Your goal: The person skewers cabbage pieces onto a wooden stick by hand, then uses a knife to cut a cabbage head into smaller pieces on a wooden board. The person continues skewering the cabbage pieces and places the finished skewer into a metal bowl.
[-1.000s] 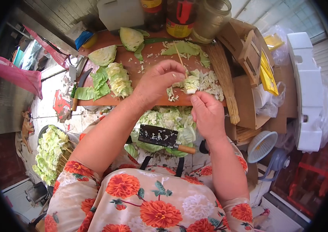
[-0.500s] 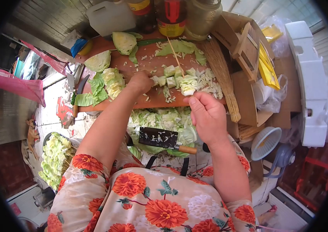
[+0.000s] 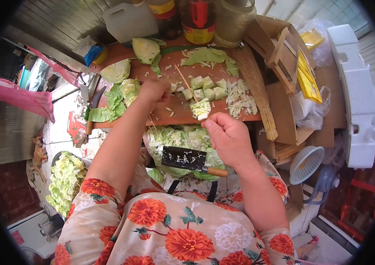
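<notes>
My right hand (image 3: 227, 137) pinches a thin wooden skewer (image 3: 182, 76), which passes through a cabbage chunk (image 3: 201, 109) just beyond my fingertips. Its tip points up and left over the orange-brown cutting board (image 3: 178, 115). Several cut cabbage cubes (image 3: 208, 93) sit in a cluster past that chunk. My left hand (image 3: 154, 92) is closed low over the board, beside a row of cabbage pieces (image 3: 130, 91); what its fingers hold, if anything, is hidden. Thin sticks (image 3: 152, 123) show by my left forearm at the board's front edge.
Below the board, a cleaver (image 3: 184, 159) lies across a container of chopped cabbage (image 3: 178, 137). Cabbage wedges (image 3: 146, 51) and bottles (image 3: 198, 26) stand at the back. A straw brush (image 3: 253, 88) borders the right side, near cardboard boxes (image 3: 282, 115). A curved knife (image 3: 94, 104) lies left.
My right hand has moved left with the skewer and its cabbage chunk, away from the cubes. My left hand has shifted left toward the row of cabbage pieces. The view has shifted slightly.
</notes>
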Action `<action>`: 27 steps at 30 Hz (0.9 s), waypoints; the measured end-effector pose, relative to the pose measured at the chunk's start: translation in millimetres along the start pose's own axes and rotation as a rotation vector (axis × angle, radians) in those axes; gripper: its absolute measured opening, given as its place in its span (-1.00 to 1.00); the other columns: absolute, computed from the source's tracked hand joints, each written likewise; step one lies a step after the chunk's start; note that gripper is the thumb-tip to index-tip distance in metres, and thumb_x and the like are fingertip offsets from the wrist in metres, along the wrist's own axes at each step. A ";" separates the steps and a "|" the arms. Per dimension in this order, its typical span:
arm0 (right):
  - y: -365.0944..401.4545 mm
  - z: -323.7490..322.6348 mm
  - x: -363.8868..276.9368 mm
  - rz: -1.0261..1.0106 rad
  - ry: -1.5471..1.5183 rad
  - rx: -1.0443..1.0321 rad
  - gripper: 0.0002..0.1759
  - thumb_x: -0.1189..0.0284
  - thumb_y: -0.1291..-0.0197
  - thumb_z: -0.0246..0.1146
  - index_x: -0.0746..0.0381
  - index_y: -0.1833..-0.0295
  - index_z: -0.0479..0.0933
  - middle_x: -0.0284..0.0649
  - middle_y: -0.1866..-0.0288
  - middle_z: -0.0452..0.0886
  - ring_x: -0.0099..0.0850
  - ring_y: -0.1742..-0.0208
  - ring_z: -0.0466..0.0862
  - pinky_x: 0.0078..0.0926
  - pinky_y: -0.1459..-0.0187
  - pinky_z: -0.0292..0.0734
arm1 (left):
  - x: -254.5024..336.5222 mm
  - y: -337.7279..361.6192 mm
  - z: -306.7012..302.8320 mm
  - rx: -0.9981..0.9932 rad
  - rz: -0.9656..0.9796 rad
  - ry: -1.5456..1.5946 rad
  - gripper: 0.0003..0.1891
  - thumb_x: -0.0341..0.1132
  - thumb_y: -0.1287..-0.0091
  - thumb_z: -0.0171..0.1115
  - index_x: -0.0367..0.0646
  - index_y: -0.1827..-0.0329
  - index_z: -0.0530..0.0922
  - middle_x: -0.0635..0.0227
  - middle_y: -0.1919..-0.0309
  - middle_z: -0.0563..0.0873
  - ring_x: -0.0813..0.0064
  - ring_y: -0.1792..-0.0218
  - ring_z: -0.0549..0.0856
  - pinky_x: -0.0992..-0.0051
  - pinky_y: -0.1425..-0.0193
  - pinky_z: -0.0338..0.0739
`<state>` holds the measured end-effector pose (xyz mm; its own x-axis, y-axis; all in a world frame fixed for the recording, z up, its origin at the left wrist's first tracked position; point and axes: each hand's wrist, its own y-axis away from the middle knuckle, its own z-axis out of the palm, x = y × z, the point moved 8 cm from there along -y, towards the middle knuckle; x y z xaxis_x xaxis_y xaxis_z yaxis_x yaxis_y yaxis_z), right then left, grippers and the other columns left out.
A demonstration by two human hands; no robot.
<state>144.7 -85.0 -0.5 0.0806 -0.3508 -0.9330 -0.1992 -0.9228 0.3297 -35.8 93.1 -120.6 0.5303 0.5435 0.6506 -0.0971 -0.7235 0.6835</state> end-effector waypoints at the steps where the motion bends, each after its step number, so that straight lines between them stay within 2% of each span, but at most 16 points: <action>1: -0.1 2.8 1.6 0.010 0.070 -0.016 -0.78 0.36 -0.27 0.20 0.33 0.25 0.55 -0.23 0.58 0.55 -0.56 0.54 0.47 -0.50 0.43 0.41 | 10.2 5.7 0.0 -0.038 0.082 0.264 -0.74 -0.38 -0.22 0.27 -0.24 0.07 0.51 0.31 0.33 0.65 0.45 0.30 0.67 0.46 0.20 0.65; 2: -0.2 4.4 0.8 0.002 0.069 -0.018 -0.78 0.36 -0.27 0.20 0.33 0.25 0.55 -0.23 0.58 0.55 -0.56 0.54 0.47 -0.50 0.43 0.41 | 21.9 12.2 -1.6 -0.078 0.168 0.528 -0.72 -0.42 -0.23 0.25 -0.24 0.01 0.48 0.32 0.29 0.66 0.46 0.30 0.66 0.46 0.19 0.66; 4: 0.0 11.7 -2.9 -0.033 0.150 -0.072 -0.82 0.41 -0.34 0.15 0.30 0.23 0.57 -0.48 0.60 0.44 -0.73 0.59 0.37 -0.67 0.56 0.26 | 36.6 25.7 -4.8 -0.119 0.215 0.646 -0.68 -0.49 -0.21 0.22 -0.27 -0.04 0.46 0.28 0.25 0.65 0.46 0.31 0.67 0.46 0.20 0.67; 6: -0.1 14.0 -6.6 -0.051 0.176 -0.065 -0.81 0.41 -0.34 0.15 0.31 0.23 0.57 -0.47 0.61 0.44 -0.72 0.60 0.37 -0.65 0.56 0.26 | 48.1 37.0 -6.2 -0.161 0.260 0.765 -0.64 -0.56 -0.20 0.19 -0.29 -0.09 0.44 0.25 0.22 0.65 0.46 0.33 0.67 0.47 0.22 0.69; 8: -1.0 12.8 0.4 0.027 0.126 -0.035 -0.77 0.36 -0.27 0.20 0.33 0.24 0.56 -0.21 0.56 0.56 -0.54 0.53 0.50 -0.48 0.41 0.42 | 52.8 43.2 -6.6 -0.166 0.265 0.878 -0.66 -0.59 -0.20 0.18 -0.30 -0.06 0.45 0.25 0.24 0.65 0.46 0.32 0.68 0.47 0.20 0.70; 15: -2.9 14.4 1.9 0.008 0.130 -0.033 -0.78 0.36 -0.27 0.20 0.33 0.21 0.57 -0.20 0.53 0.58 -0.54 0.49 0.51 -0.49 0.38 0.43 | 65.1 49.2 -10.1 -0.138 0.388 0.829 -0.70 -0.58 -0.19 0.21 -0.33 -0.01 0.49 0.25 0.22 0.67 0.46 0.35 0.68 0.50 0.22 0.69; 18: -4.2 14.5 3.4 0.021 0.125 -0.033 -0.78 0.36 -0.28 0.19 0.33 0.21 0.58 -0.20 0.53 0.58 -0.54 0.49 0.51 -0.49 0.38 0.44 | 72.4 57.6 -13.1 -0.034 0.471 0.708 -0.70 -0.60 -0.24 0.16 -0.24 -0.04 0.46 0.30 0.20 0.67 0.49 0.24 0.69 0.56 0.17 0.66; 21: -5.1 13.6 7.0 0.050 0.086 -0.030 -0.79 0.38 -0.28 0.19 0.32 0.21 0.59 -0.24 0.55 0.55 -0.56 0.50 0.50 -0.50 0.39 0.42 | 76.6 63.5 -12.6 0.028 0.548 0.641 -0.71 -0.61 -0.23 0.17 -0.24 -0.02 0.47 0.29 0.19 0.67 0.48 0.24 0.70 0.54 0.15 0.66; 23: -6.3 13.6 10.4 0.045 0.015 -0.037 -0.79 0.39 -0.29 0.17 0.32 0.24 0.59 -0.35 0.60 0.50 -0.63 0.54 0.45 -0.56 0.46 0.36 | 76.6 65.3 -8.2 0.031 0.566 0.588 -0.72 -0.62 -0.23 0.16 -0.23 -0.01 0.49 0.29 0.19 0.67 0.47 0.21 0.70 0.52 0.13 0.66; 27: -3.9 14.3 12.0 0.085 -0.116 -0.038 -0.79 0.40 -0.32 0.14 0.32 0.26 0.58 -0.45 0.62 0.42 -0.71 0.59 0.38 -0.64 0.54 0.26 | 78.4 80.5 5.9 -0.052 0.562 0.605 -0.73 -0.62 -0.22 0.15 -0.25 0.01 0.50 0.30 0.19 0.66 0.47 0.20 0.70 0.51 0.13 0.65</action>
<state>132.5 -83.2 -15.0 -0.0490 -0.4095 -0.9110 -0.1634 -0.8965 0.4118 3.0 75.0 -16.5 -0.1526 0.2524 0.9555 -0.2592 -0.9432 0.2078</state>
